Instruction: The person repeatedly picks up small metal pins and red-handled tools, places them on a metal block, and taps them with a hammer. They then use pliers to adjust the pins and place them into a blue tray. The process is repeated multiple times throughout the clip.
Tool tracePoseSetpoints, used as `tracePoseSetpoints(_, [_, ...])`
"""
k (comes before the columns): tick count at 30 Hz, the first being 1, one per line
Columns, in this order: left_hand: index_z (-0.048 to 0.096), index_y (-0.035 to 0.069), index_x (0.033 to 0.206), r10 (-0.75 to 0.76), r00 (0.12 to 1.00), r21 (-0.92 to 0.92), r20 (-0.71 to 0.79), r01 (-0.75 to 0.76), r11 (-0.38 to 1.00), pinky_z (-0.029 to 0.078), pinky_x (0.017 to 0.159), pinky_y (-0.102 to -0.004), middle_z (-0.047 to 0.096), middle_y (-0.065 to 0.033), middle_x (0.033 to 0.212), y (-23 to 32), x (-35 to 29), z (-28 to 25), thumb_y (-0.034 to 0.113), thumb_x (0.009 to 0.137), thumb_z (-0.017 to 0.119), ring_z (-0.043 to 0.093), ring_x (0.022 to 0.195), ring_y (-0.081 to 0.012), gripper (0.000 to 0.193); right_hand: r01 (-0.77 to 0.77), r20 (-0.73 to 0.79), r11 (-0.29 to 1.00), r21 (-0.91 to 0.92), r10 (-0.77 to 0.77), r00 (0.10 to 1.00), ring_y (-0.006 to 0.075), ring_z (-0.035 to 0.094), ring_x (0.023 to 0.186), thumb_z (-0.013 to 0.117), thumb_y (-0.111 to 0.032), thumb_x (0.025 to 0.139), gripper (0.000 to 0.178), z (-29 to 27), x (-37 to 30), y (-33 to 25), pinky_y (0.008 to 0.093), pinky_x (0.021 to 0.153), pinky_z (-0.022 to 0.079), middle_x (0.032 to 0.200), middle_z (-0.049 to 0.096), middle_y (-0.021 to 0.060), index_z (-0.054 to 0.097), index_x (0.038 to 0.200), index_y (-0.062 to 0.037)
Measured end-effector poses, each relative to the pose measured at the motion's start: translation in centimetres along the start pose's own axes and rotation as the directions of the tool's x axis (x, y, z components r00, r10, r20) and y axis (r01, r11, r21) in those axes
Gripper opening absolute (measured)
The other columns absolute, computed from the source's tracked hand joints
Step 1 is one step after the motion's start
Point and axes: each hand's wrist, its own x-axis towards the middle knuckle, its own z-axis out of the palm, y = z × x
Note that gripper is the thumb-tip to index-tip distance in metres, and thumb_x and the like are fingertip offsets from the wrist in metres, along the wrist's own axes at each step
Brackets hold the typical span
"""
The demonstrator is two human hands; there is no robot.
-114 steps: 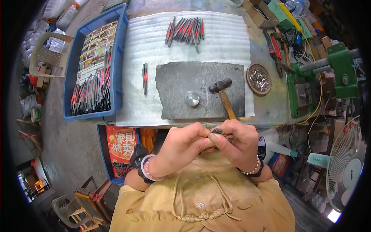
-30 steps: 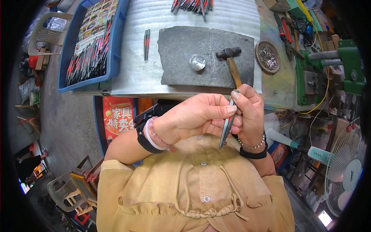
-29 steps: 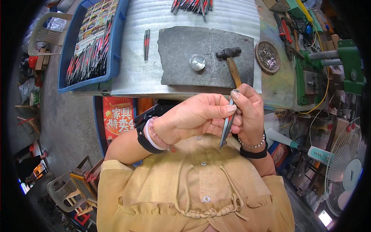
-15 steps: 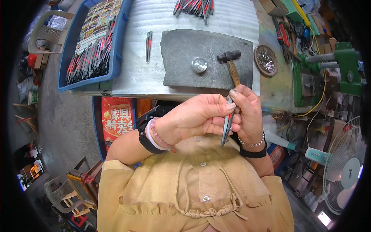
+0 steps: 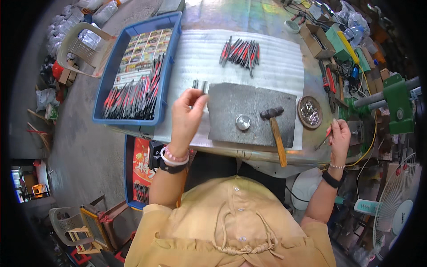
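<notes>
Reaching out, our left hand (image 5: 187, 116) pinches a slim dark tool (image 5: 203, 87) upright at the grey slab's (image 5: 253, 113) left edge on the surface (image 5: 195, 58); our right hand (image 5: 340, 135), farther right, pinches a thin red-tipped piece (image 5: 325, 137).

Workbench (image 5: 249, 18), blue tray (image 5: 133, 119), ribbed white sheet (image 5: 275, 66) (grey slab (image 5: 253, 107) atop), round dish (image 5: 310, 112)

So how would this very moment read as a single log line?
left hand: at dark pieces beside grey slab | right hand: holds thin tool by metal dish | hammer: on slab, untouched
</notes>
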Motion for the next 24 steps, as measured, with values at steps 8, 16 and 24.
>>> tracePoseSetpoints(8, [0.067, -0.001, 0.088, 0.106, 0.972, 0.52, -0.21, 0.019, 0.854, 0.051, 0.063, -0.0379, 0.068, -0.0174, 0.075, -5.9, 5.1, -1.3, 0.019, 0.084, 0.07, 0.067, 0.066, -0.0307, 0.021, -0.036, -0.13, 0.834, -0.55, -0.043, 0.991, 0.0109, 0.051, 0.052, 0.061, -0.019, 0.093, 0.025, -1.8, 6.5, 8.5, 0.0302, 0.05, 0.041, 0.062, 0.055, 0.001, 0.056, 0.075, -0.0023])
tracePoseSetpoints(16, [0.067, 0.002, 0.103, 0.169, 0.978, 0.67, -0.118, -0.047, 0.741, 0.049, 0.068, -0.0446, 0.065, -0.0169, 0.08, -6.2, 5.2, -0.6, 0.025, 0.086, 0.07, 0.064, 0.074, -0.0341, 0.029, 0.169, 0.008, 0.894, -0.416, -0.182, 0.983, 0.0157, 0.057, 0.068, 0.067, -0.016, 0.087, 0.024, 4.4, -1.9, -1.0, 0.0313, 0.064, 0.049, 0.08, 0.061, 0.008, 0.06, 0.104, 0.0005])
tracePoseSetpoints(24, [0.055, -0.001, 0.125, 0.473, 0.878, 0.731, -0.069, -0.278, 0.623, 0.048, 0.086, -0.0365, 0.057, -0.0184, 0.117, -3.4, 1.4, 0.5, 0.01, 0.088, 0.067, 0.058, 0.104, -0.0307, 0.041, 0.621, 0.52, 0.469, -0.628, -0.341, 0.783, 0.0297, 0.056, 0.098, 0.066, -0.01, 0.079, 0.037, 12.4, -7.7, -4.4, 0.0388, 0.083, 0.046, 0.1, 0.055, 0.014, 0.052, 0.112, 0.0003])
